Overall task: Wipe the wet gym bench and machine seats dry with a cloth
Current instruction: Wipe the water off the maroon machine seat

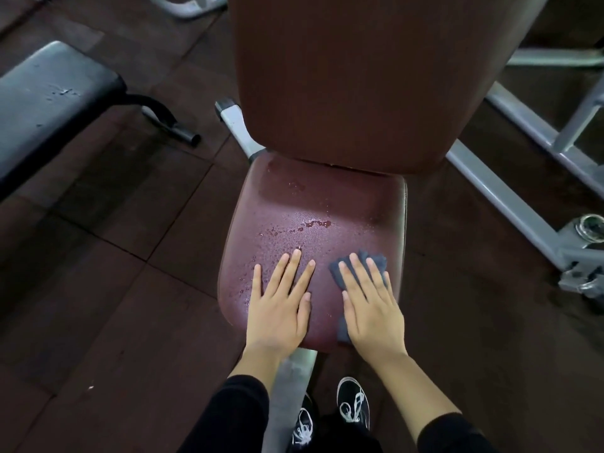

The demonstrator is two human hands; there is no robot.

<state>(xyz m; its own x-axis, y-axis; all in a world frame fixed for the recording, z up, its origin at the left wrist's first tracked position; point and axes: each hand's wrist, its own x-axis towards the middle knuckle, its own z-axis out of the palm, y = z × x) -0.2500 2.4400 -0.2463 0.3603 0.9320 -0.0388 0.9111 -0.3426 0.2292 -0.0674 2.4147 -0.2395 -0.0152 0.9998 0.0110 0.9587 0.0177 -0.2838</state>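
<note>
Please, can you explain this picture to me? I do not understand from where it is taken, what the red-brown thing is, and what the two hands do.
The camera sits on a person's head and looks down, so you see their own arms and shoes. The red-brown thing is a gym machine seat with its backrest behind. Water drops lie on the seat. The right hand presses a dark cloth flat on the seat with straight fingers. The left hand rests flat beside it, holding nothing. A black bench, also wet, stands at the left.
</note>
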